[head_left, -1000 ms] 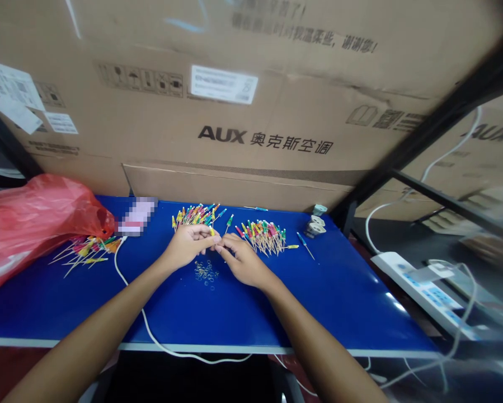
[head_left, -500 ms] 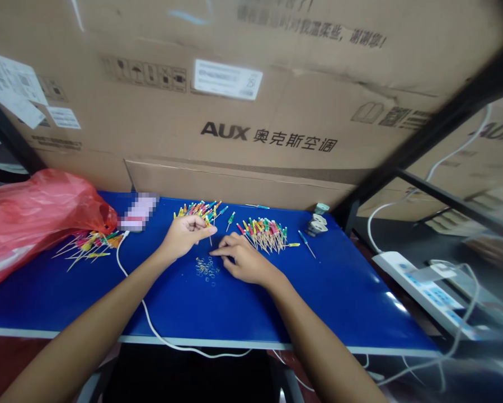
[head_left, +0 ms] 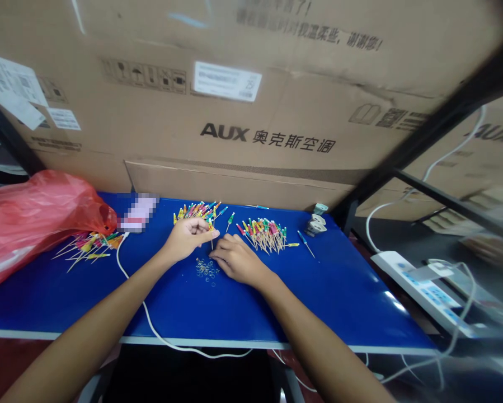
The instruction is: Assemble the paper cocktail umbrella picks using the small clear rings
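My left hand point(head_left: 186, 238) pinches a yellow folded cocktail umbrella point(head_left: 211, 225), its wooden stick pointing down. Close by on the right, my right hand point(head_left: 240, 260) has its fingers curled together near the stick's lower end; whatever they hold, if anything, is hidden. Just below the hands lies a small heap of thin clear rings point(head_left: 205, 270), like tiny rubber bands. Behind my left hand is a pile of folded cocktail umbrellas point(head_left: 196, 210) in several colours. Another umbrella pile point(head_left: 268, 232) lies right of my right hand, and a single green umbrella point(head_left: 230, 219) between the piles.
A red plastic bag point(head_left: 45, 215) covers part of more umbrellas point(head_left: 89, 244) at left. A phone point(head_left: 139, 212) with a white cable point(head_left: 148, 319) lies beside it. Small roll-like items point(head_left: 317, 224) stand at the back right. A large carton point(head_left: 251, 162) walls off the blue table point(head_left: 339, 302).
My right hand has drawn its outstretched index finger in and moved up slightly toward the umbrella stick. The left hand, still holding the yellow umbrella, has shifted slightly right.
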`<state>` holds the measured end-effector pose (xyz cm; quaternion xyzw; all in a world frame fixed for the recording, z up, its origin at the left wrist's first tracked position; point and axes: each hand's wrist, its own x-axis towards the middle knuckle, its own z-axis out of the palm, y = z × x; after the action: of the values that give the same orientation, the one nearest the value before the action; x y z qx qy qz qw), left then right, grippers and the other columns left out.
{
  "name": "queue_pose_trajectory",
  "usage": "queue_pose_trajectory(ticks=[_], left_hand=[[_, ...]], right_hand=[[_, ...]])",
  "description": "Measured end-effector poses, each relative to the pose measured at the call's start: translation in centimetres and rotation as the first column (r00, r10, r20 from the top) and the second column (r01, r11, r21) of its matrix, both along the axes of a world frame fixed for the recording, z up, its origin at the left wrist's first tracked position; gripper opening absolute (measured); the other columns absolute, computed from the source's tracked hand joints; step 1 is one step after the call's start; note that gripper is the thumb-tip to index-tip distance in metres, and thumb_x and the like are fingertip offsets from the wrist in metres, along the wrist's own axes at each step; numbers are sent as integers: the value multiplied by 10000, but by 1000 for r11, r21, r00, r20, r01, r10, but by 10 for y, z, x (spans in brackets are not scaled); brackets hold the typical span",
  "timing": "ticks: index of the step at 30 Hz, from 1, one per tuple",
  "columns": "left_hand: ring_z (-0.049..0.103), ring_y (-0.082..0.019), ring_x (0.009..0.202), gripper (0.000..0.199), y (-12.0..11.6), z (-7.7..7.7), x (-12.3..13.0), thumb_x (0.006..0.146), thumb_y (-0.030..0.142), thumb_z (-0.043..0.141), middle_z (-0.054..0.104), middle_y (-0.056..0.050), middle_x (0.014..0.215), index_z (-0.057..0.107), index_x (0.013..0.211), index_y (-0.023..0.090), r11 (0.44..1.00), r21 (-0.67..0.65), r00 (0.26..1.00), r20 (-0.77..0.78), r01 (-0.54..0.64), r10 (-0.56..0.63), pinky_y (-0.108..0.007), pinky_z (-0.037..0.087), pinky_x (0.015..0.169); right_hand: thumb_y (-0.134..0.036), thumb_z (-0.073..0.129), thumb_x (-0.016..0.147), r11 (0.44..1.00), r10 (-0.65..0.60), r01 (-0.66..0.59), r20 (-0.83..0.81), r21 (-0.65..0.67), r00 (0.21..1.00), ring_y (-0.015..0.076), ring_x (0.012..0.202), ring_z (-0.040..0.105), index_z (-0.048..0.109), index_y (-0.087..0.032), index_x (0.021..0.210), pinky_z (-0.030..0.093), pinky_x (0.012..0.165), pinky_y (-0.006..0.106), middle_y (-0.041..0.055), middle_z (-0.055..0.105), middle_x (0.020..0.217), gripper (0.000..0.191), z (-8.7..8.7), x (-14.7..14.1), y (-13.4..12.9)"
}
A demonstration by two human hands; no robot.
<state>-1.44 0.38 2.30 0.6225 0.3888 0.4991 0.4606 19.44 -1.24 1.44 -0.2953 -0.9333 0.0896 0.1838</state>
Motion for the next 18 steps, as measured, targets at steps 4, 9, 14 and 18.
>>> queue_pose_trajectory(ticks=[4,9,14,18], left_hand=[[519,-88,470,301,0,0,0,731,389,840,659,-7,644,657,728,150,1000,-1,1000,-10,1,-1,-200,408,428],[505,-78,465,300,1,-1,0,730,367,844,589,32,582,633,711,155,1000,28,1000,14,-13,13,-191,394,439],[586,-95,536,335,2,-2,1,729,369,842,704,-21,755,585,686,159,999,38,998,69,-7,4,-206,465,489],[615,-112,519,297,-4,-1,2,764,373,820,721,-29,713,618,732,158,997,-5,997,-1,83,-83,-226,503,506]], right_hand=[[-232,522,988,1000,-15,15,4,20,1000,241,951,525,719,-231,1012,340,884,384,69,660,955,198,0,-2,-2],[-231,505,999,999,-27,25,-65,-24,998,225,927,535,688,-229,1036,371,876,367,68,666,984,187,1,-2,-2],[-230,509,999,993,-118,111,-195,-45,974,226,880,550,667,-233,1010,405,877,387,61,665,936,158,8,5,3],[-268,516,1010,979,-206,194,-381,-68,901,216,828,560,665,-228,992,423,842,386,52,658,870,155,15,10,5]])
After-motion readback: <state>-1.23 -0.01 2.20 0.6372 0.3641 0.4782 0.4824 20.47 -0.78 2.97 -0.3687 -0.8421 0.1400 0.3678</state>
